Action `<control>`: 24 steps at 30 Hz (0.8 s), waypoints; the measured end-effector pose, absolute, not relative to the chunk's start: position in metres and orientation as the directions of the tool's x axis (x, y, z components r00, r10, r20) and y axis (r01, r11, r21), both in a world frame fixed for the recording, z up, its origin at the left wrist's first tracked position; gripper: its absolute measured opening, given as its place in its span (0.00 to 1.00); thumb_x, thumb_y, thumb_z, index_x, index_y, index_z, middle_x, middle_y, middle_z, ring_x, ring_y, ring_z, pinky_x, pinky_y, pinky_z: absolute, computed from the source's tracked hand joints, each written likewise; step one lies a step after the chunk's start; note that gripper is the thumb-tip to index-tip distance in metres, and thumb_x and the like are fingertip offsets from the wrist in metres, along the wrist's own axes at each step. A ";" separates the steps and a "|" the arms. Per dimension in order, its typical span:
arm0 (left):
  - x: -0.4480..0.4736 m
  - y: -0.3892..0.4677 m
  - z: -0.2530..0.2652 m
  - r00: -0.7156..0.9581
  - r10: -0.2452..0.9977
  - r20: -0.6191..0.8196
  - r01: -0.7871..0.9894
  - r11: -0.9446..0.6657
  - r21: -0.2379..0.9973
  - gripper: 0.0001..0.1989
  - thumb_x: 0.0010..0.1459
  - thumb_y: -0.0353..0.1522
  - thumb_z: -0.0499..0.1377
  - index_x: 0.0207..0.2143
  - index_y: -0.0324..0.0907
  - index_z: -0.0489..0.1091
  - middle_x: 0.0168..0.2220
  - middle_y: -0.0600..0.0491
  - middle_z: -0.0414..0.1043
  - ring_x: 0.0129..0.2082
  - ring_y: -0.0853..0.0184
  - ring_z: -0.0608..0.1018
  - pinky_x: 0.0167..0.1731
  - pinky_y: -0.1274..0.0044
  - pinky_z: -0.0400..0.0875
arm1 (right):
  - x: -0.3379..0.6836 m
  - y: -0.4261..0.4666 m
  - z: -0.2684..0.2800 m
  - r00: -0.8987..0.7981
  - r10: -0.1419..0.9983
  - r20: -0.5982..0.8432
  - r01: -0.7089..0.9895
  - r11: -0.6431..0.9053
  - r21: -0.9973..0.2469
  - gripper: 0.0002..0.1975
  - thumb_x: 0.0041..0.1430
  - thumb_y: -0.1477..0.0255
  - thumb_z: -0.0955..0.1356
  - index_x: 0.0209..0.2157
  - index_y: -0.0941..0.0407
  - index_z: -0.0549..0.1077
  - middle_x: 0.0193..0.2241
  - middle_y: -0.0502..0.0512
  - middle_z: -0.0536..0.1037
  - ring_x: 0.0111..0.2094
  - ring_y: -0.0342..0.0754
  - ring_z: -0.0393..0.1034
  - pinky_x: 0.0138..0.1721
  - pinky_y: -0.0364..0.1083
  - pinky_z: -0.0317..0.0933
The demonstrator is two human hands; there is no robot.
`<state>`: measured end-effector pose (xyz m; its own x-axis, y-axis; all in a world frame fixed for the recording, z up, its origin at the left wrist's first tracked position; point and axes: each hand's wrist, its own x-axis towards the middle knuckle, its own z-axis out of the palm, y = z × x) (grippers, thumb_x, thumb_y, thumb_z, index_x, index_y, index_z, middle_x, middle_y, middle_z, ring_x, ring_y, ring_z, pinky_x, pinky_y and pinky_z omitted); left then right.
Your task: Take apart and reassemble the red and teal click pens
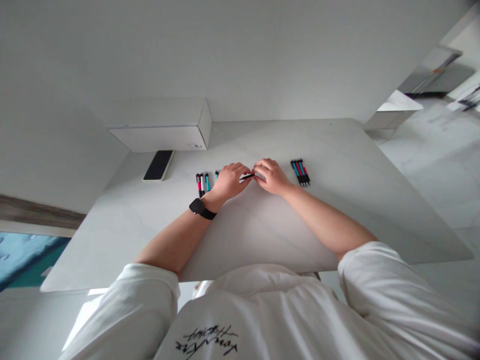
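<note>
Over the middle of the table, my left hand (pixel 230 181) and my right hand (pixel 272 177) meet fingertip to fingertip around a slim pen (pixel 247 176). Its black part shows between them; the rest is covered by my fingers. Just left of my left hand lie a red pen (pixel 199 185), a white pen (pixel 203 184) and a teal pen (pixel 207 182). The end of another teal pen (pixel 216 174) peeks out from behind that hand. To the right of my right hand, several teal and red pens (pixel 300 172) with black ends lie side by side.
A long white box (pixel 161 137) stands at the table's back left against the wall. In front of it lies a phone (pixel 159 165). The white table (pixel 356 200) has rounded corners, and a black watch (pixel 202 208) is on my left wrist.
</note>
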<state>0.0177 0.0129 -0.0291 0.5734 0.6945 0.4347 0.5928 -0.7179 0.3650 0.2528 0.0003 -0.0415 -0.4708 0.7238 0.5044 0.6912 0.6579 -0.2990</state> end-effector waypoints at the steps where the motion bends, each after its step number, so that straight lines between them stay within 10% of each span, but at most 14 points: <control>1: 0.018 0.014 -0.029 0.577 0.698 0.424 0.598 -0.715 0.363 0.07 0.67 0.37 0.62 0.45 0.46 0.76 0.43 0.48 0.79 0.44 0.57 0.78 0.48 0.65 0.70 | 0.252 0.000 -0.040 -0.480 0.724 0.496 0.684 0.663 -0.306 0.08 0.68 0.70 0.69 0.47 0.52 0.78 0.48 0.60 0.77 0.52 0.58 0.68 0.56 0.57 0.59; 16: 0.014 0.022 -0.035 0.493 0.750 0.440 0.658 -0.653 0.376 0.06 0.68 0.37 0.62 0.43 0.46 0.77 0.41 0.48 0.79 0.42 0.57 0.77 0.47 0.65 0.68 | 0.277 0.011 -0.039 -0.531 0.822 0.208 0.773 0.570 -0.278 0.08 0.62 0.74 0.73 0.40 0.49 0.84 0.45 0.56 0.80 0.52 0.58 0.70 0.55 0.56 0.57; 24: 0.014 0.022 -0.034 0.500 0.751 0.431 0.653 -0.654 0.382 0.05 0.67 0.36 0.63 0.42 0.46 0.78 0.41 0.47 0.79 0.43 0.57 0.77 0.48 0.66 0.68 | 0.270 0.011 -0.039 -0.445 0.843 0.304 0.767 0.533 -0.356 0.07 0.68 0.73 0.68 0.43 0.52 0.80 0.46 0.58 0.79 0.51 0.56 0.71 0.54 0.54 0.60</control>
<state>0.0142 0.0215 -0.0341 0.5003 0.7509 0.4312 0.6527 -0.6542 0.3820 0.2699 0.0112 -0.0390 -0.4446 0.8425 0.3040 0.7672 0.5334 -0.3563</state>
